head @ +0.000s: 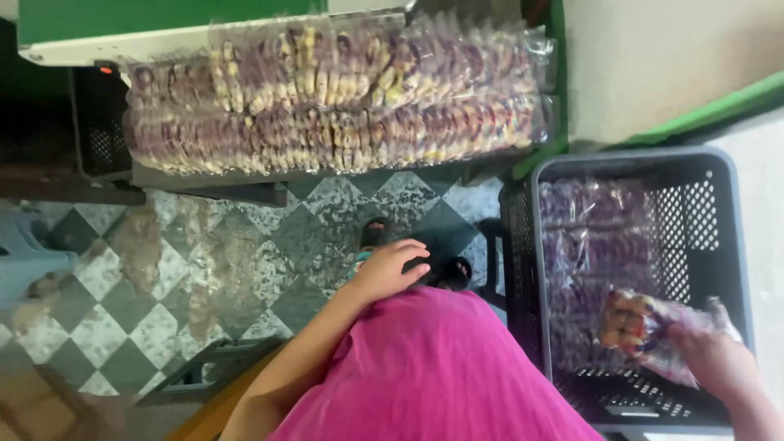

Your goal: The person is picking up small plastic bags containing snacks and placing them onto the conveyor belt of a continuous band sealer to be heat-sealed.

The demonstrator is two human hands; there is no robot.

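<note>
My right hand (717, 359) is shut on a clear packet of snacks (641, 327) with purple and yellow print, held over the near right part of a dark grey plastic crate (735, 212). Several similar purple packets (596, 237) lie stacked inside the crate. My left hand (390, 268) rests with curled fingers on my pink-clad lap and holds nothing. A long row of wrapped snack packets (335, 98) lies on a metal table at the top of the view.
Below me is a chequered floor (269, 245) of green and white tiles, with my sandalled foot (376, 237) on it. A black mesh crate (102, 131) stands at the top left. A grey stool (24, 253) is at the left edge.
</note>
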